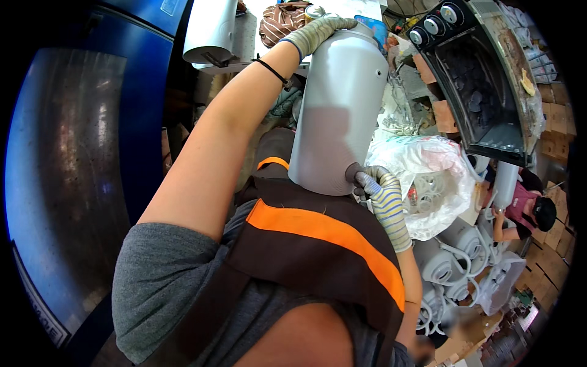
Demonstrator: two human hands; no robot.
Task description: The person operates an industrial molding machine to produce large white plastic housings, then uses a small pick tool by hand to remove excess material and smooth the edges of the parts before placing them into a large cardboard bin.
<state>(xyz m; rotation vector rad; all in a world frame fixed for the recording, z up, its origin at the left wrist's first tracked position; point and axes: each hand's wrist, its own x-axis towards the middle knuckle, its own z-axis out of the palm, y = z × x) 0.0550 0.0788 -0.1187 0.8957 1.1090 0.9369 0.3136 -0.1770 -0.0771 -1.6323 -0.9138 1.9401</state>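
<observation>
A large light-grey cylindrical canister (pixel 336 92) leans lengthwise away from me, its near end against my dark apron (pixel 293 244) with orange trim. My left hand (pixel 323 33), in a striped knit glove, grips its narrower far end. Low on the canister's right side sticks out a short dark-grey round fitting (pixel 353 172). My right hand (pixel 386 199), gloved in the same stripes, has its fingers closed at that fitting. The fingertips look dark, and whether a small part is between them is hard to make out.
A white table (pixel 247 46) ahead bears another grey cylinder (pixel 211 30) and a striped brown cloth (pixel 282 23). To the right are an open plastic bag (pixel 422 214) of pale rings, a toaster oven (pixel 477 92) of dark pieces, and several grey canisters (pixel 443 266). Another person (pixel 526 205) works beyond.
</observation>
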